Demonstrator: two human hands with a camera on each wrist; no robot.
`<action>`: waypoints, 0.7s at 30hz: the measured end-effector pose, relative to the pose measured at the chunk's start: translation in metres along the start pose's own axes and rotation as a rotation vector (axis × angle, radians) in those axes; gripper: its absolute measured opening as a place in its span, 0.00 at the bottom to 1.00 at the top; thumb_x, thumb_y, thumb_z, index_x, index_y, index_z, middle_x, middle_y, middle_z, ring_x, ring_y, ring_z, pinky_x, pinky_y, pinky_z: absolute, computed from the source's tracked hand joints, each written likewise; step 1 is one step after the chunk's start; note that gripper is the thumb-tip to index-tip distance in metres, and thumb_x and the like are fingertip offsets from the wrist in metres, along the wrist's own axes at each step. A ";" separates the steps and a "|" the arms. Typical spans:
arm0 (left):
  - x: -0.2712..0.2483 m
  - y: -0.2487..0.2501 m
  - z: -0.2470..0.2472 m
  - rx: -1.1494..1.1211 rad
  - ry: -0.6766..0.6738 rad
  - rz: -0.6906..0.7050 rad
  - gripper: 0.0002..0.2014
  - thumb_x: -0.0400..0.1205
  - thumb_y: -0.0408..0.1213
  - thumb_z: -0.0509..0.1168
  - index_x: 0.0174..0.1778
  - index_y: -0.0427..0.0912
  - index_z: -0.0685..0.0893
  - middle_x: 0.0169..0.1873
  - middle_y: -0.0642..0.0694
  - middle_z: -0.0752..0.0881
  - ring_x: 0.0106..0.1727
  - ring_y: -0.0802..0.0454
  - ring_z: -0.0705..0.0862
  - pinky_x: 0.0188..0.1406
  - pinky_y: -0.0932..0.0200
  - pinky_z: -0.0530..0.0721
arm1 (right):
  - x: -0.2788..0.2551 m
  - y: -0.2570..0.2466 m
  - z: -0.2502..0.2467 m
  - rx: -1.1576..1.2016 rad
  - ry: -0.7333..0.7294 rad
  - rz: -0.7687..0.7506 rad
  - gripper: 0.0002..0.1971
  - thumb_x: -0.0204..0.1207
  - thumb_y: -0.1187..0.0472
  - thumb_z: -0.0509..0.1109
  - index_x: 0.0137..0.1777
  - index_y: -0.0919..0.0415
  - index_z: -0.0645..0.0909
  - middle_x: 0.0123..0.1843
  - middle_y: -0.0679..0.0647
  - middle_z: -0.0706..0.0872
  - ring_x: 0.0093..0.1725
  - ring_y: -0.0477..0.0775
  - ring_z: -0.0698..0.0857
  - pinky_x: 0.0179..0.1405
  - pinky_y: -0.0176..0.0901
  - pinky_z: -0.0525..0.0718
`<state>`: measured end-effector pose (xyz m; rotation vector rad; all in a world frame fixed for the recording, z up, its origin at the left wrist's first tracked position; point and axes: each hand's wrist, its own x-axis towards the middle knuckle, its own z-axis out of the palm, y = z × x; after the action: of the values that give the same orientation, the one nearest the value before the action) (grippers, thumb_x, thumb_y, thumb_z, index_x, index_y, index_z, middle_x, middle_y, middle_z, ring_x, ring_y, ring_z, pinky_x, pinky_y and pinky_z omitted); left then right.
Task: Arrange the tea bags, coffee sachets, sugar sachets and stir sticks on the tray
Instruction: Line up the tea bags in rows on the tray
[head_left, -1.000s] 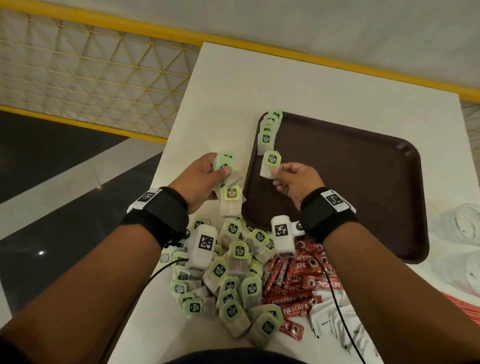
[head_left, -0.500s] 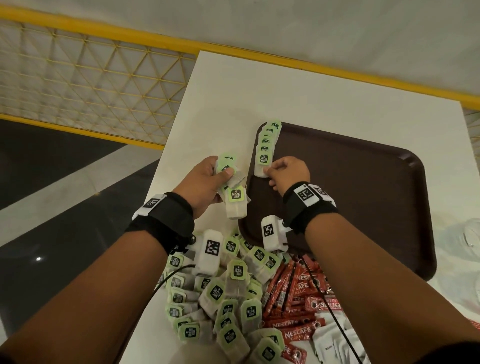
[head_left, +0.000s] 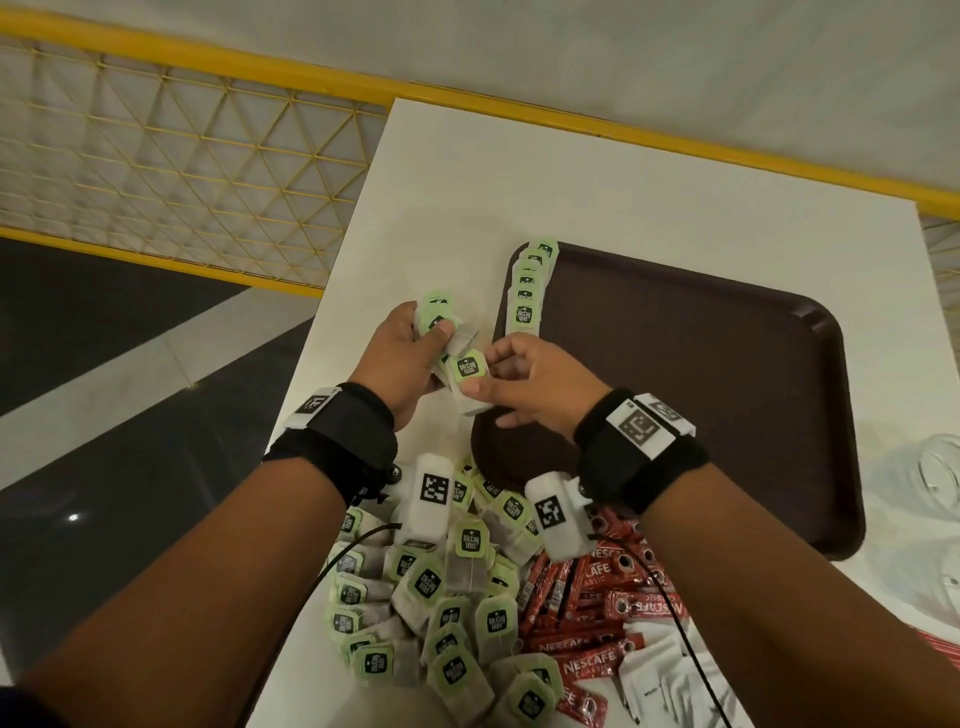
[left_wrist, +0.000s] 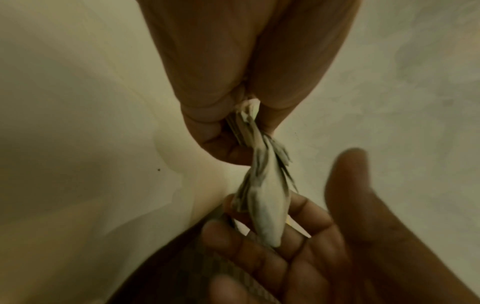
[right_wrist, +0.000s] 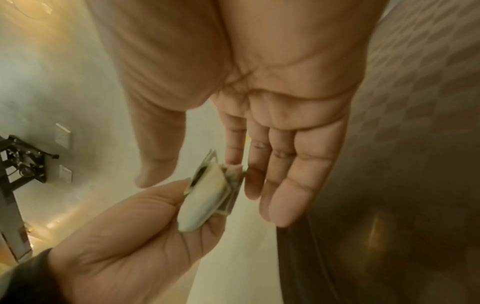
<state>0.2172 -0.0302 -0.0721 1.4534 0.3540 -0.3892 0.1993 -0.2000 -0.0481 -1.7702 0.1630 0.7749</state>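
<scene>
My left hand (head_left: 415, 348) grips a small bundle of green-tagged tea bags (head_left: 441, 332) above the table, just left of the brown tray (head_left: 701, 389). One bag (head_left: 470, 369) hangs out of the bundle to the right. My right hand (head_left: 524, 384) is up against that bag, fingers straight and touching it. In the right wrist view the thumb (right_wrist: 155, 144) stands apart from the bundle (right_wrist: 207, 195). The left wrist view shows the bundle (left_wrist: 262, 195) above the right hand's fingers (left_wrist: 285, 236). A row of tea bags (head_left: 527, 291) lies overlapped along the tray's left edge.
Loose tea bags (head_left: 457, 597) are heaped on the white table near me. Red coffee sachets (head_left: 597, 608) and white sugar sachets (head_left: 654, 680) lie to their right. Clear plastic items (head_left: 935, 467) stand right of the tray. The table's left edge (head_left: 311, 353) drops to the floor.
My right hand carried a tea bag to the near end of the row on the tray, left it there, and has come back to the bundle in my left hand.
</scene>
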 end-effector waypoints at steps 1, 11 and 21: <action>0.000 0.001 0.001 -0.003 0.005 0.004 0.10 0.88 0.34 0.60 0.63 0.35 0.75 0.53 0.37 0.86 0.51 0.41 0.88 0.47 0.44 0.89 | 0.001 0.001 0.003 0.051 0.023 -0.003 0.21 0.71 0.59 0.80 0.60 0.61 0.77 0.55 0.60 0.88 0.52 0.56 0.90 0.49 0.56 0.91; 0.001 0.000 0.001 -0.030 0.070 0.002 0.12 0.88 0.34 0.60 0.65 0.33 0.74 0.57 0.35 0.85 0.52 0.41 0.88 0.42 0.49 0.90 | 0.003 0.013 -0.001 0.255 0.152 -0.041 0.14 0.70 0.72 0.78 0.52 0.69 0.77 0.50 0.76 0.87 0.34 0.58 0.90 0.29 0.40 0.87; 0.005 -0.002 0.001 -0.059 0.125 -0.018 0.11 0.88 0.34 0.60 0.64 0.36 0.74 0.54 0.40 0.84 0.50 0.45 0.87 0.43 0.52 0.89 | 0.002 0.022 -0.017 0.339 0.176 -0.023 0.06 0.74 0.71 0.75 0.46 0.66 0.81 0.46 0.62 0.90 0.36 0.52 0.90 0.33 0.37 0.88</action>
<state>0.2202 -0.0312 -0.0762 1.4211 0.4750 -0.3009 0.1975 -0.2223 -0.0650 -1.5116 0.3688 0.5376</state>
